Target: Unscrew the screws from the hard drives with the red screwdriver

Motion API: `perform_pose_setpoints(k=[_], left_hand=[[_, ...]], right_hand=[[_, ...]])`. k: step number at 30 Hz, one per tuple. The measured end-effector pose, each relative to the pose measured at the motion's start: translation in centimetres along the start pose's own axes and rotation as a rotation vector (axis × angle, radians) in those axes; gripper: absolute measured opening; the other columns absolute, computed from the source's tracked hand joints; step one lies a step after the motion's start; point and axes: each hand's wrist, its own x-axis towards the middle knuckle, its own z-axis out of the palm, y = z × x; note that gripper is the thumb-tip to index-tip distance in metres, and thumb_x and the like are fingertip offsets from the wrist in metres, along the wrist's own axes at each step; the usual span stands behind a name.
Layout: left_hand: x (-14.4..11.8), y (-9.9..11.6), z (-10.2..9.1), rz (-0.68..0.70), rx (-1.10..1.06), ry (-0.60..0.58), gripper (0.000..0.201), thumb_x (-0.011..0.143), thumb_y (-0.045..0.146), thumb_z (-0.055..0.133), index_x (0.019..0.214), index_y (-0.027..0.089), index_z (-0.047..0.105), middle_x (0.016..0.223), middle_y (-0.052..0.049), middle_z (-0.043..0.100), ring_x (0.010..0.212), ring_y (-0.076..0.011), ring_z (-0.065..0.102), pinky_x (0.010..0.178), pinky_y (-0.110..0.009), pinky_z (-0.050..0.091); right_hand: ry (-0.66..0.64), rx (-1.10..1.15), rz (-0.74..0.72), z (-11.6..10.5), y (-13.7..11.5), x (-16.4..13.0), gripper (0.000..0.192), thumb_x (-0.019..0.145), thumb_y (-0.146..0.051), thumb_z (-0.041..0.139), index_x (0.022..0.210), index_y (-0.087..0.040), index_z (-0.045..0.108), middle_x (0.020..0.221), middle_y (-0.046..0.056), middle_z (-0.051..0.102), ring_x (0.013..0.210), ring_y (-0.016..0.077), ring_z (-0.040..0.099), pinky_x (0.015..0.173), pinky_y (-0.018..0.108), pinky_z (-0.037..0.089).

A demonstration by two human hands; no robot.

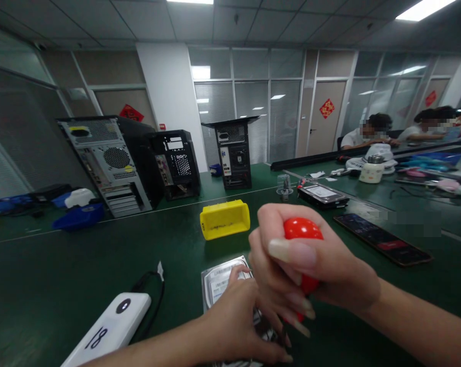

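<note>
A silver hard drive point(217, 279) with a white label lies on the green table in front of me. My left hand point(242, 313) is curled over it, gripping its sides and hiding much of it. Above its right part, my right hand point(330, 262) is closed in a fist around the red handle point(302, 228) of what looks like a screwdriver. The handle's rounded top shows over my thumb, and a little red shows below my fingers. Its shaft and tip are hidden. Just beyond the drive stands a yellow bin point(226, 232) with small dark bits inside, probably screws.
A white power bank point(113, 326) with a cable lies at left, a phone point(383, 238) at right. Behind them are another hard drive point(322, 193), a clear jar point(284, 187) and computer cases point(118, 163). Several people point(372, 132) sit at back right.
</note>
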Motion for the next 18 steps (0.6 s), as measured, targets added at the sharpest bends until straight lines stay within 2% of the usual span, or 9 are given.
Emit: perform_pose_setpoints(k=[4, 8, 13, 18], left_hand=[[-0.2, -0.5, 0.2, 0.094, 0.034, 0.061, 0.023, 0.071, 0.035, 0.081, 0.090, 0.025, 0.073, 0.100, 0.003, 0.075, 0.103, -0.0223, 0.064, 0.109, -0.042, 0.033], [-0.4, -1.3, 0.7, 0.102, -0.027, 0.145, 0.023, 0.070, 0.039, 0.081, 0.080, 0.022, 0.071, 0.103, 0.001, 0.074, 0.108, -0.0230, 0.061, 0.113, -0.045, 0.024], [-0.3, -0.7, 0.4, 0.047, -0.088, 0.100, 0.023, 0.074, 0.042, 0.079, 0.079, 0.021, 0.072, 0.099, 0.001, 0.075, 0.110, -0.0250, 0.061, 0.111, -0.043, 0.025], [-0.2, 0.0, 0.0, -0.026, -0.088, 0.046, 0.026, 0.072, 0.045, 0.080, 0.080, 0.022, 0.072, 0.097, 0.001, 0.076, 0.106, -0.0241, 0.063, 0.112, -0.043, 0.024]], right_hand=[[-0.131, -0.005, -0.009, -0.7, -0.3, 0.2, 0.026, 0.089, -0.038, 0.058, 0.078, -0.016, 0.054, 0.064, -0.003, 0.052, 0.045, 0.0066, 0.046, 0.045, 0.019, 0.041], [-0.275, -0.083, 0.071, -1.9, -0.7, 0.4, 0.019, 0.093, -0.034, 0.055, 0.091, -0.015, 0.054, 0.079, 0.001, 0.054, 0.063, 0.0113, 0.056, 0.065, 0.028, 0.049], [-0.268, -0.101, 0.014, -2.9, -0.4, 0.5, 0.016, 0.098, -0.031, 0.051, 0.098, -0.016, 0.057, 0.084, 0.002, 0.057, 0.067, 0.0109, 0.059, 0.067, 0.027, 0.049], [-0.247, -0.099, -0.040, -2.8, -1.0, 0.5, 0.017, 0.097, -0.031, 0.052, 0.096, -0.015, 0.057, 0.083, 0.002, 0.057, 0.069, 0.0116, 0.058, 0.070, 0.027, 0.048]])
